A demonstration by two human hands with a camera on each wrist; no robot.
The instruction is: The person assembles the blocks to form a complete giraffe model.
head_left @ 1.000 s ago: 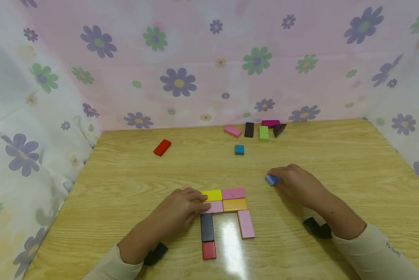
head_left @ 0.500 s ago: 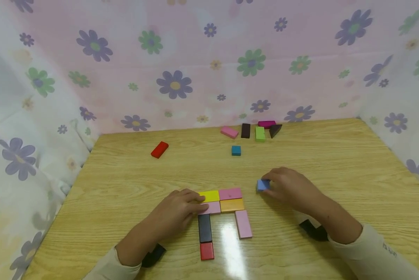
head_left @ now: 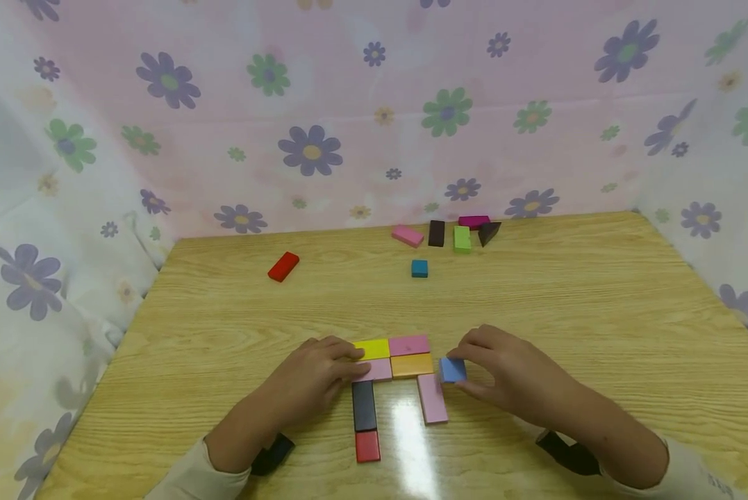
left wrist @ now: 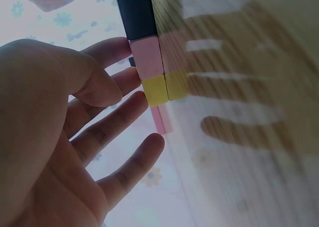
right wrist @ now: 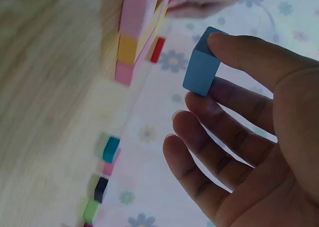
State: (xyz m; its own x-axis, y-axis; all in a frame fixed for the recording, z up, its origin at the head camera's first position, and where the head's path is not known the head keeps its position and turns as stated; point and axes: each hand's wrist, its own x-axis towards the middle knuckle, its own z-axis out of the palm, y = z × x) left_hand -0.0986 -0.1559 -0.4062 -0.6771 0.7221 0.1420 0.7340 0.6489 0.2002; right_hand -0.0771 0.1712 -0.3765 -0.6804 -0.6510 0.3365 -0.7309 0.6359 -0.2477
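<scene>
In the head view my right hand [head_left: 511,371] pinches a small blue block [head_left: 453,370] between thumb and fingers, just right of a laid-out figure of blocks. The right wrist view shows this blue block [right wrist: 203,65] held off the table. My left hand [head_left: 308,378] rests its fingertips on the left ends of a yellow block [head_left: 374,348] and a light pink block [head_left: 380,369]. Beside these lie a darker pink block [head_left: 410,344] and an orange block [head_left: 412,365]. Below them are a black block [head_left: 364,406], a red block [head_left: 367,446] and a slanted pink block [head_left: 433,399].
Toward the back lie a red block [head_left: 283,267], a teal block [head_left: 419,269], a pink block [head_left: 408,236], a dark block [head_left: 436,233], a green block [head_left: 462,239], a magenta block [head_left: 474,222] and a dark wedge [head_left: 489,232]. A flowered curtain [head_left: 374,104] borders the wooden table [head_left: 255,312].
My right hand has brought the blue block leftward and nearer, up to the right of the figure, and the block has turned squarer. The left hand stays on the blocks.
</scene>
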